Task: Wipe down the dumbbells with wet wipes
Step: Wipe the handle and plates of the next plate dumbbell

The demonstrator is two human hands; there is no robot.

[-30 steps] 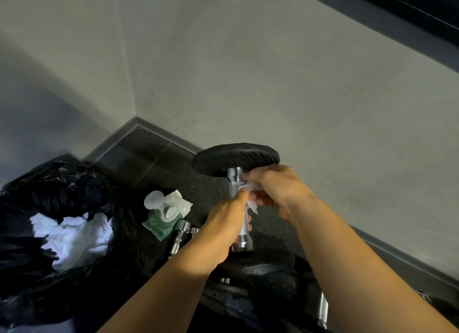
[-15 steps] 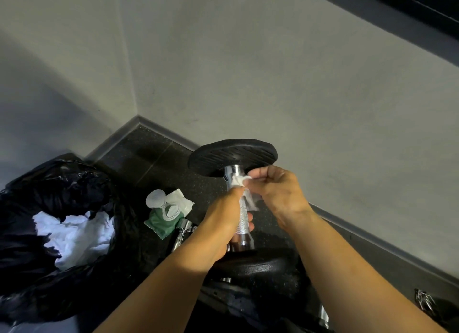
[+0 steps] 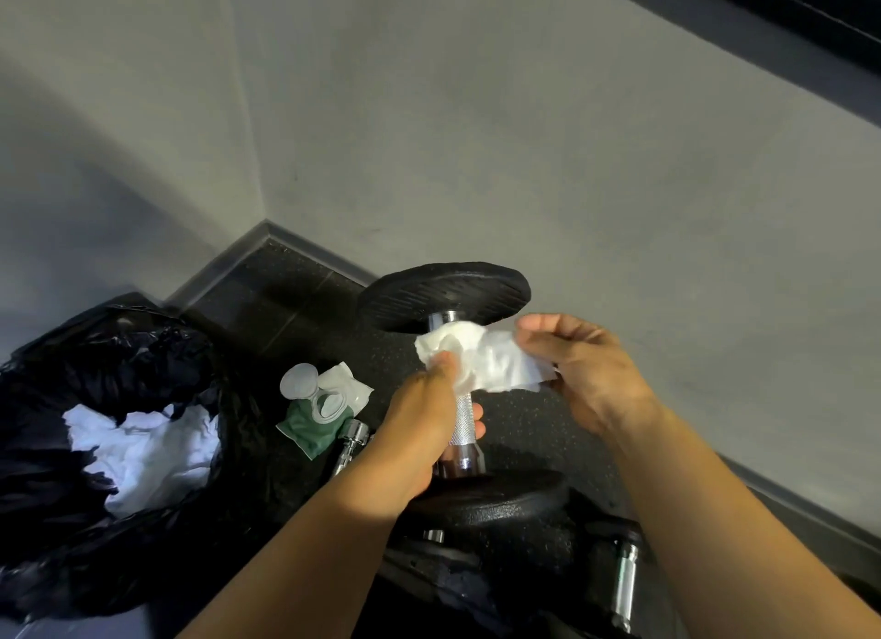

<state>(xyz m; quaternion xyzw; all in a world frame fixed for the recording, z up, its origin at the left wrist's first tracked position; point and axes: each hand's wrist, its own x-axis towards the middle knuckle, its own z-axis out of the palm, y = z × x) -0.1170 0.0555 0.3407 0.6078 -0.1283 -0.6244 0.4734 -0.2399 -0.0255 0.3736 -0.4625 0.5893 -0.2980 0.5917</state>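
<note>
A person holds a black-plated dumbbell [image 3: 443, 295] upright in the corner of a grey-walled room, its chrome handle vertical and its lower plate sitting over other dark weights [image 3: 476, 557] on the floor. Whether it rests on them cannot be told. The left grip [image 3: 419, 428] is clamped round the knurled handle of the dumbbell, and its thumb presses a crumpled white wet wipe [image 3: 491, 357] against the top of the handle, just under the dumbbell's upper plate. The right grip [image 3: 586, 371], to the right of the dumbbell, is closed on the wipe's other end, pinching it between thumb and fingers, so the wipe stretches from the handle to that hand.

Left of the dumbbell, on the speckled black floor [image 3: 286, 304], lies a green pack of wipes [image 3: 324, 409] with its round lid flipped open. A chrome bar [image 3: 353, 440] lies between the pack and the dumbbell. Further left of the dumbbell, an open black bin bag [image 3: 119, 352] holds crumpled white wipes [image 3: 138, 447].
</note>
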